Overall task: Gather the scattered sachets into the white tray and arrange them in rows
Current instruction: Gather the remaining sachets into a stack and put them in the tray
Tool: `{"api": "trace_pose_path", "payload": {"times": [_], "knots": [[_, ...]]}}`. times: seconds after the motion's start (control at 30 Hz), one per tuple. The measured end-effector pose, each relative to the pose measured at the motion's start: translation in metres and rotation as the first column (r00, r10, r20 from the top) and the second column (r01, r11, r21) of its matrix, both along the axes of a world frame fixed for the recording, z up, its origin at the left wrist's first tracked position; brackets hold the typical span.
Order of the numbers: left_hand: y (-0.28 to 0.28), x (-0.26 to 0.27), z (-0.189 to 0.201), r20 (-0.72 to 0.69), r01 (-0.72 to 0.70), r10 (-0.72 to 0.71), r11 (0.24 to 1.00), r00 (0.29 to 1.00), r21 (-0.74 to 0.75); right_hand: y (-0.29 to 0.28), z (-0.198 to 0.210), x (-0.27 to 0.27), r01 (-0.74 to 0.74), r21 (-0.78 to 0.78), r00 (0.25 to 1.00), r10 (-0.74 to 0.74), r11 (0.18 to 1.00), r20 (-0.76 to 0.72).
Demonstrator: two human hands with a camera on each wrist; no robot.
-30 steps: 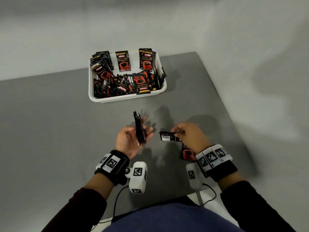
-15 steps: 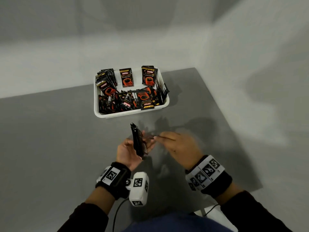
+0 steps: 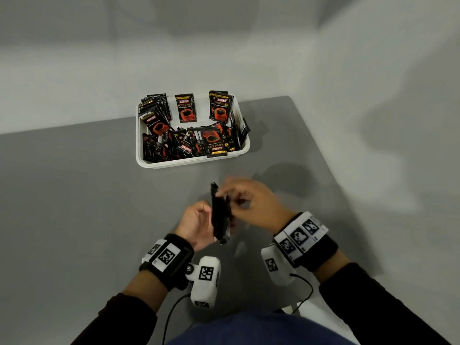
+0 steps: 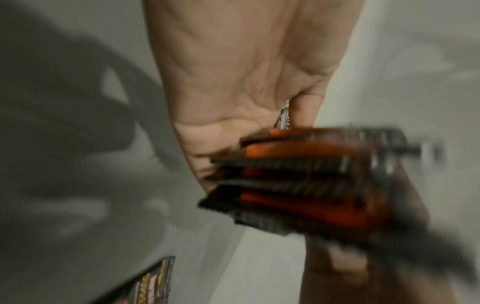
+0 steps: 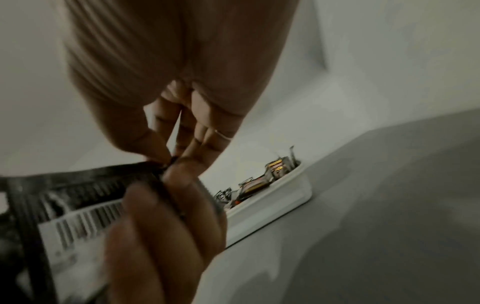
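Note:
A white tray (image 3: 194, 163) at the table's back holds several black-and-orange coffee sachets (image 3: 186, 108), some standing in rows, others heaped at the front. In front of it my left hand (image 3: 199, 220) grips an upright stack of sachets (image 3: 219, 215), seen edge-on and blurred in the left wrist view (image 4: 298, 174). My right hand (image 3: 249, 200) meets the stack's top and pinches the edge of a sachet (image 5: 85, 216) with a white barcode between thumb and fingers. The tray (image 5: 280, 203) lies beyond them.
The grey table (image 3: 74, 195) ends at a right edge (image 3: 323, 158) and stands against a pale wall. One more sachet (image 4: 153, 286) shows at the bottom of the left wrist view. A black cable (image 3: 306, 292) hangs near my body.
My right hand has carried a sachet from the right over to the stack in my left hand. Both hands have come together; the camera has tilted up.

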State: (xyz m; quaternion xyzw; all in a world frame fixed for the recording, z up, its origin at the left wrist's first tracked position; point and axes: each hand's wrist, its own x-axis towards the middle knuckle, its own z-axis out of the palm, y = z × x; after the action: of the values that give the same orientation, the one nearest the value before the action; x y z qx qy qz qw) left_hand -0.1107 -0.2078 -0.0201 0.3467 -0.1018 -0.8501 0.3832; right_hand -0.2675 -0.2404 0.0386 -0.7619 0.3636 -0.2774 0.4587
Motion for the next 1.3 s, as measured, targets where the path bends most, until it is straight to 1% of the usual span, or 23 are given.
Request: {"api": "trace_pose_path", "payload": {"times": [0.07,0.1,0.13,0.17,0.2,0.23,0.27,0.3,0.33,0.4,0.5,0.6,0.67,0.73,0.8,0.87,0.9,0.93,1.0,1.07,1.13,1.27,1.3], "knots": [[0.002,0.003,-0.004,0.030,-0.020,0.019,0.999,0.999,0.045,0.002,-0.005,-0.023,0.184,0.019,0.981,-0.185,0.983,0.061],[0.005,0.006,-0.007,0.018,-0.035,0.034,0.998,0.999,0.058,0.002,-0.011,-0.039,0.314,0.045,0.949,-0.315,0.948,0.014],[0.007,0.010,-0.010,-0.014,-0.048,0.049,0.997,0.999,0.065,0.002,-0.018,-0.056,0.432,0.073,0.900,-0.425,0.899,-0.101],[0.010,0.014,-0.013,-0.058,-0.063,0.067,0.996,0.996,0.069,0.004,-0.027,-0.073,0.502,0.092,0.841,-0.460,0.860,-0.285],[0.014,0.017,-0.016,-0.104,-0.083,0.091,0.994,0.990,0.077,0.007,-0.036,-0.088,0.508,0.095,0.764,-0.397,0.856,-0.508],[0.017,0.020,-0.018,-0.148,-0.097,0.109,0.992,0.983,0.086,0.014,-0.045,-0.098,0.477,0.103,0.667,-0.284,0.873,-0.688],[0.019,0.023,-0.020,-0.183,-0.100,0.116,0.991,0.976,0.090,0.021,-0.053,-0.103,0.447,0.111,0.575,-0.190,0.887,-0.796],[0.021,0.025,-0.020,-0.209,-0.099,0.115,0.991,0.971,0.085,0.028,-0.060,-0.103,0.444,0.105,0.516,-0.158,0.890,-0.842],[0.023,0.025,-0.019,-0.221,-0.097,0.111,0.993,0.969,0.073,0.035,-0.064,-0.100,0.468,0.089,0.494,-0.177,0.879,-0.851],[0.026,0.025,-0.017,-0.197,-0.108,0.114,0.993,0.974,0.039,0.043,-0.069,-0.092,0.541,0.084,0.488,-0.231,0.837,-0.842],[0.031,0.023,-0.010,-0.156,-0.140,0.139,0.990,0.978,0.002,0.045,-0.068,-0.081,0.565,0.190,0.534,-0.181,0.803,-0.826],[0.038,0.024,-0.003,-0.122,-0.165,0.163,0.986,0.979,-0.007,0.043,-0.056,-0.065,0.561,0.204,0.626,-0.249,0.802,-0.739],[0.042,0.028,0.000,-0.057,-0.162,0.160,0.986,0.985,-0.028,0.039,-0.038,-0.048,0.545,0.186,0.713,-0.335,0.817,-0.615],[0.045,0.037,0.004,0.047,-0.167,0.168,0.986,0.985,-0.029,0.034,-0.015,-0.027,0.513,0.174,0.807,-0.404,0.840,-0.431],[0.049,0.046,0.009,0.123,-0.188,0.191,0.981,0.974,-0.038,0.030,0.008,-0.004,0.478,0.136,0.853,-0.421,0.868,-0.308],[0.052,0.054,0.014,0.122,-0.213,0.218,0.976,0.968,-0.053,0.029,0.021,0.021,0.429,0.091,0.882,-0.395,0.899,-0.256],[0.053,0.058,0.017,0.109,-0.220,0.226,0.973,0.968,-0.068,0.030,0.025,0.033,0.396,0.049,0.891,-0.371,0.917,-0.261],[0.055,0.060,0.019,0.097,-0.222,0.230,0.971,0.968,-0.083,0.033,0.026,0.046,0.359,0.010,0.896,-0.341,0.933,-0.286],[0.058,0.062,0.023,0.137,-0.215,0.227,0.972,0.964,-0.098,0.038,0.025,0.069,0.270,-0.027,0.900,-0.262,0.963,-0.348],[0.062,0.063,0.023,0.196,-0.210,0.229,0.971,0.953,-0.114,0.044,0.021,0.087,0.168,-0.013,0.902,-0.159,0.986,-0.401],[0.066,0.066,0.025,0.245,-0.209,0.237,0.968,0.940,-0.138,0.045,0.018,0.096,0.116,0.017,0.904,-0.098,0.993,-0.417],[0.066,0.075,0.032,0.290,-0.250,0.310,0.942,0.906,-0.225,0.035,0.014,0.101,0.171,0.163,0.942,-0.113,0.972,-0.317],[0.062,0.076,0.035,0.320,-0.245,0.320,0.936,0.892,-0.253,0.031,0.013,0.102,0.163,0.168,0.948,-0.107,0.972,-0.301]]}}
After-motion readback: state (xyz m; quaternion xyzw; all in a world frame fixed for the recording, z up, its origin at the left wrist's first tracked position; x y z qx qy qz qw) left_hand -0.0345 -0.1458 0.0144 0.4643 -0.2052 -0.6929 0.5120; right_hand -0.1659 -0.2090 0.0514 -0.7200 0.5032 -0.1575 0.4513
